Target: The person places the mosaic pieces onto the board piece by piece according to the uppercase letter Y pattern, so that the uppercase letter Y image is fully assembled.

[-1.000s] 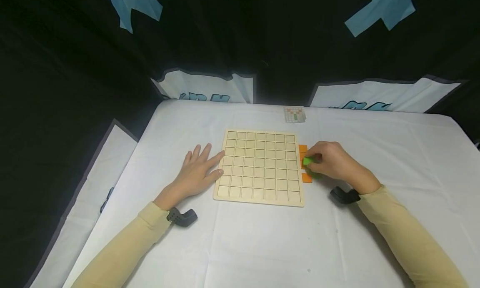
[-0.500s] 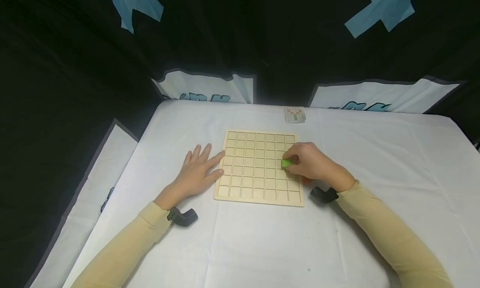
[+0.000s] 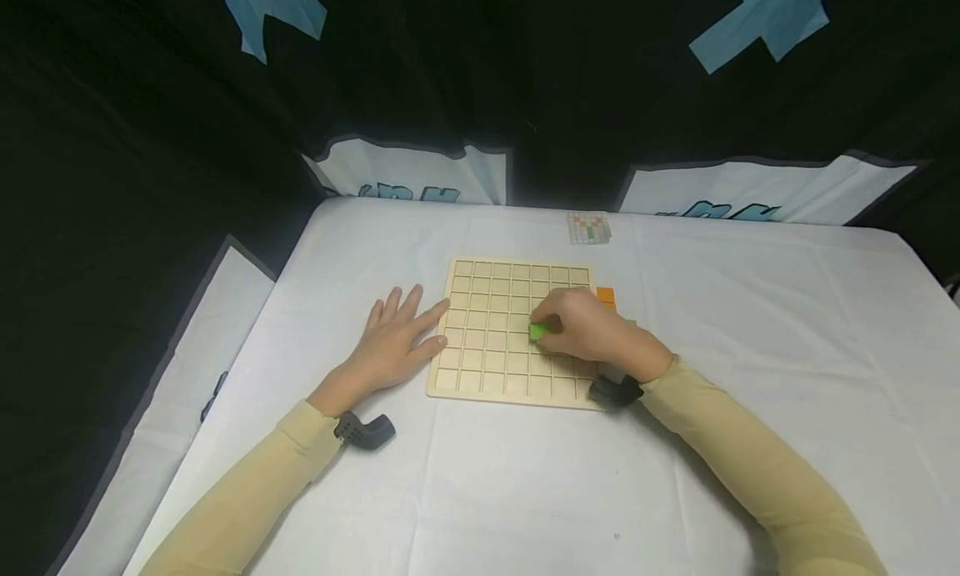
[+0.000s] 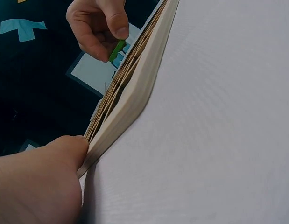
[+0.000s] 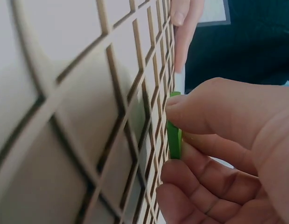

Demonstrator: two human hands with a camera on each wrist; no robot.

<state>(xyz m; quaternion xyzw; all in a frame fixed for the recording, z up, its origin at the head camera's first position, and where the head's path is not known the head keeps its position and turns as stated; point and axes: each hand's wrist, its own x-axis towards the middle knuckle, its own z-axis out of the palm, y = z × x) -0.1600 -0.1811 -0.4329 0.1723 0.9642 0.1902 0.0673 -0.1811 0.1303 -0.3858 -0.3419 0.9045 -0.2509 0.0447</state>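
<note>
Black cloth (image 3: 465, 67) is hung behind and to the left of the work area, with pieces of blue tape (image 3: 780, 17) stuck near its top. Below it, white panels (image 3: 345, 169) are marked with blue lettering. The table is covered by a white cloth (image 3: 517, 484), on which a pale wooden board (image 3: 483, 359) is laid flat, its face divided by ridges into square cells.

The board's left edge is touched by the thumb and index finger of the left hand (image 3: 390, 355); its fingers are spread, and nothing is gripped by it. A green tile (image 3: 537, 332) is pinched between the thumb and fingers of the right hand (image 3: 585, 326), and is held over the board, slightly right of its middle. Whether the cells are touched by the tile cannot be told.

Beside the board's right edge, orange tiles (image 3: 605, 294) are partly hidden by the right hand, and a small bit of green is seen just beyond it. Near the table's far edge, a printed card (image 3: 588, 227) is placed. Beige sleeves (image 3: 247, 484) and dark wrist devices (image 3: 365, 432) are worn on both arms.
</note>
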